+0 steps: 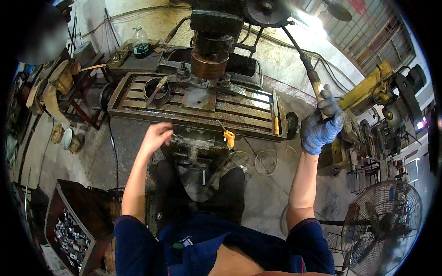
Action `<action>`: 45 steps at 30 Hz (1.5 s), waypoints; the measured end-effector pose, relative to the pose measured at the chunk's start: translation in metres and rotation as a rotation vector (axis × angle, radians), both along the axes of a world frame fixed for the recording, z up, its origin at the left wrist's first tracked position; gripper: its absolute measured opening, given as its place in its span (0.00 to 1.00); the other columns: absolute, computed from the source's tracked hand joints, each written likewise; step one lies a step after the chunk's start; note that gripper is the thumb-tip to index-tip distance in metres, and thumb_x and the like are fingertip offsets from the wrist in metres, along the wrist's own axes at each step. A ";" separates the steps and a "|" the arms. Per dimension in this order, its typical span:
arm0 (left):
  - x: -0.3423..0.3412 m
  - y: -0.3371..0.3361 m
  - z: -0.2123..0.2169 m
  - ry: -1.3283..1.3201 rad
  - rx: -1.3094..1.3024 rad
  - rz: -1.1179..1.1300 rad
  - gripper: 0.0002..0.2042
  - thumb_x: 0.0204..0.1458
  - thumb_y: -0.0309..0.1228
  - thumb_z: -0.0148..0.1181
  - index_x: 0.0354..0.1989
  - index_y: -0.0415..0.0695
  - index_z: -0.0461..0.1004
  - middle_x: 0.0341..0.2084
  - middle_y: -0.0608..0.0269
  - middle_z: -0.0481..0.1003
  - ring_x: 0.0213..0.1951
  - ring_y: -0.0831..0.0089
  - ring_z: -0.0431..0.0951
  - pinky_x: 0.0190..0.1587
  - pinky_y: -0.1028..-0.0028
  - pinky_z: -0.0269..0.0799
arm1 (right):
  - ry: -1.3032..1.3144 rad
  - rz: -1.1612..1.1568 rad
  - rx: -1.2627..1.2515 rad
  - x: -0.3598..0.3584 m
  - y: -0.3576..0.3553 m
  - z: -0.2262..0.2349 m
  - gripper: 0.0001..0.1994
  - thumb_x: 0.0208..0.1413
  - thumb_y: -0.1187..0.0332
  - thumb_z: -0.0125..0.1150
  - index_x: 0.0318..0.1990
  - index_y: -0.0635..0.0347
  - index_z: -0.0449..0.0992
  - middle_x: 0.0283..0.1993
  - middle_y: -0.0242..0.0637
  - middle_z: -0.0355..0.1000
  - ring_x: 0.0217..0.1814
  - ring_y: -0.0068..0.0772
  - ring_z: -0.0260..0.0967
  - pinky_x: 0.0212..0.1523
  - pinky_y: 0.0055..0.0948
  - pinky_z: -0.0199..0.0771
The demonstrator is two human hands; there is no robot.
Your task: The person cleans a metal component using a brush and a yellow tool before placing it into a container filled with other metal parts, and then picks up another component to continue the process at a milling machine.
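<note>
The right hand (321,126), in a blue glove, is gripping the long feed lever (304,60) at far right, fingers clamped around its handle. The bare left hand (156,136) is resting, fingers curled together, on a control at the near edge of the slotted machine table (138,103), holding nothing else. The flat metal plate (199,99) is lying under the spindle (209,62); pulling steadily would likely serve best

One bottle (140,42), one fan (381,221)
</note>
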State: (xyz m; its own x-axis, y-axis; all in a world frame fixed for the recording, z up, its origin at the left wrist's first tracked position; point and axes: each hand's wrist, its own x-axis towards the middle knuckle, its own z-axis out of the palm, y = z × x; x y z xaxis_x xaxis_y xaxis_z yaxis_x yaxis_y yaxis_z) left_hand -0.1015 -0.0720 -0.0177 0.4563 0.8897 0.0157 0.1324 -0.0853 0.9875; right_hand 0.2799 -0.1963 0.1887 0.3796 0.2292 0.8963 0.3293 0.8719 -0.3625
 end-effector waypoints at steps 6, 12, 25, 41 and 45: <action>-0.131 -0.071 -0.147 0.027 -0.270 0.460 0.09 0.45 0.25 0.53 0.32 0.33 0.73 0.15 0.60 0.72 0.17 0.73 0.72 0.19 0.73 0.66 | 0.009 -0.029 -0.006 -0.008 -0.001 -0.002 0.21 0.56 0.55 0.44 0.17 0.60 0.62 0.21 0.38 0.62 0.42 0.43 0.65 0.61 0.54 0.47; -0.226 -0.192 -0.315 0.725 -0.834 0.636 0.12 0.40 0.26 0.55 0.35 0.35 0.71 0.19 0.51 0.73 0.17 0.59 0.75 0.17 0.65 0.69 | 0.024 -0.039 0.001 -0.006 0.005 -0.017 0.23 0.56 0.55 0.44 0.16 0.63 0.63 0.19 0.39 0.64 0.40 0.44 0.65 0.55 0.50 0.55; -0.149 -0.135 -0.223 0.540 -0.492 0.317 0.14 0.42 0.28 0.53 0.37 0.35 0.72 0.22 0.53 0.75 0.24 0.62 0.77 0.24 0.65 0.71 | -0.025 -0.018 -0.001 -0.008 0.006 -0.020 0.21 0.56 0.57 0.46 0.16 0.62 0.61 0.17 0.36 0.60 0.33 0.41 0.64 0.49 0.48 0.60; -0.230 -0.273 0.208 0.653 0.220 0.609 0.19 0.47 0.29 0.57 0.47 0.35 0.67 0.27 0.56 0.74 0.31 0.73 0.73 0.38 0.74 0.68 | -0.368 -0.832 -0.142 -0.017 -0.015 0.004 0.16 0.58 0.65 0.42 0.44 0.69 0.70 0.49 0.49 0.67 0.53 0.41 0.63 0.56 0.37 0.59; -0.299 -0.272 0.183 0.997 0.022 0.862 0.19 0.45 0.30 0.58 0.46 0.35 0.69 0.26 0.53 0.73 0.31 0.71 0.73 0.38 0.74 0.68 | 0.004 -0.145 -0.055 -0.015 -0.007 0.012 0.27 0.59 0.54 0.37 0.50 0.75 0.64 0.54 0.54 0.62 0.58 0.46 0.58 0.62 0.40 0.51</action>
